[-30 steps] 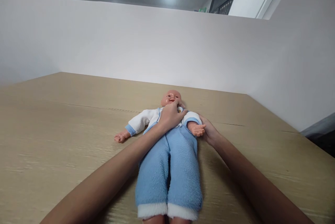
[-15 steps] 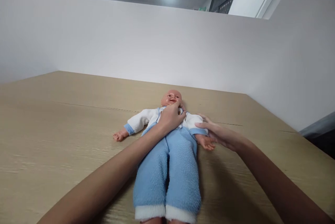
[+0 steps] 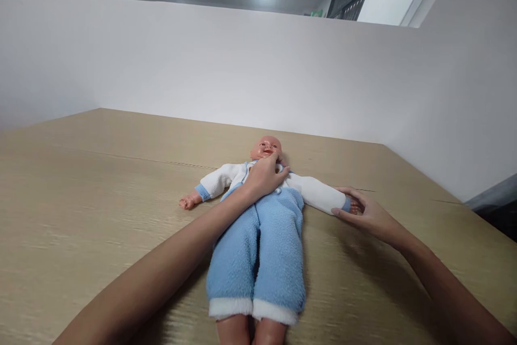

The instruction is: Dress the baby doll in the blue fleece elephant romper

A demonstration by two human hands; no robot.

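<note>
A baby doll (image 3: pixel 266 146) lies on its back, head away from me, in a white top and light-blue fleece overalls (image 3: pixel 278 237) with white cuffs. My left hand (image 3: pixel 266 175) rests on its upper chest, with thumb and fingers closed at the collar by the right shoulder; the fingertips are partly hidden. On the right, my right hand (image 3: pixel 361 213) grips the end of the white sleeve (image 3: pixel 323 194) at its blue cuff, thumb below and fingers above. That sleeve is stretched straight out, and the doll's fingers show just past the cuff. Its other arm (image 3: pixel 218 181) lies out to the left.
The doll lies on a wide wooden table (image 3: pixel 100 199) with thin seams. A pale partition wall (image 3: pixel 242 70) rises behind the table and along the right side. Something dark (image 3: pixel 498 208) stands beyond the right table edge.
My right hand has moved right from the upper sleeve to the cuff, and the sleeve is now drawn out straight over most of the doll's hand. My left hand stays at the collar.
</note>
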